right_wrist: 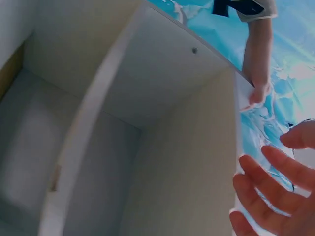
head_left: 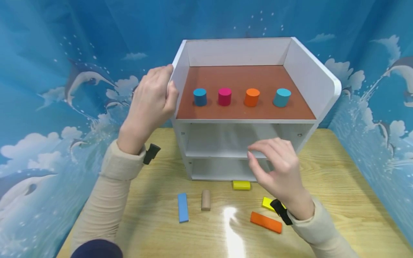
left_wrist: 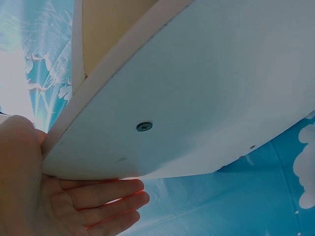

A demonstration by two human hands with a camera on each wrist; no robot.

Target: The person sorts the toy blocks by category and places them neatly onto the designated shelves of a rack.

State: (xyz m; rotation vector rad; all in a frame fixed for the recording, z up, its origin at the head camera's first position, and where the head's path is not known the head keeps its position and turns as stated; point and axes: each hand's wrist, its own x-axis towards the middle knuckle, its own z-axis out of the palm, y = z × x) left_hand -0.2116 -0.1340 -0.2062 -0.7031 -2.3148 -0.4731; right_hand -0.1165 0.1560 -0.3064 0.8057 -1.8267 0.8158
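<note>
A white shelf unit [head_left: 211,121] with a brown top board stands on the table. My left hand [head_left: 151,95] grips its left side panel [left_wrist: 197,98]; in the left wrist view the thumb lies at the panel's front edge and several fingers reach along its border. In front of the shelf's lower openings hovers my right hand [head_left: 279,172], holding nothing, its fingers gently bent and the thumb apart. Up on the brown board, a blue cylinder [head_left: 200,97], a pink cylinder [head_left: 224,97], an orange cylinder [head_left: 251,97] and a teal cylinder [head_left: 282,98] stand in a row.
On the wooden table [head_left: 155,222] lie a blue flat block [head_left: 183,208], a plain wooden rounded block [head_left: 205,200], a yellow rounded block [head_left: 241,185], an orange flat block [head_left: 266,222] and a yellow flat block [head_left: 267,203], partly behind the right wrist. Sea-patterned curtains [head_left: 96,43] surround the table.
</note>
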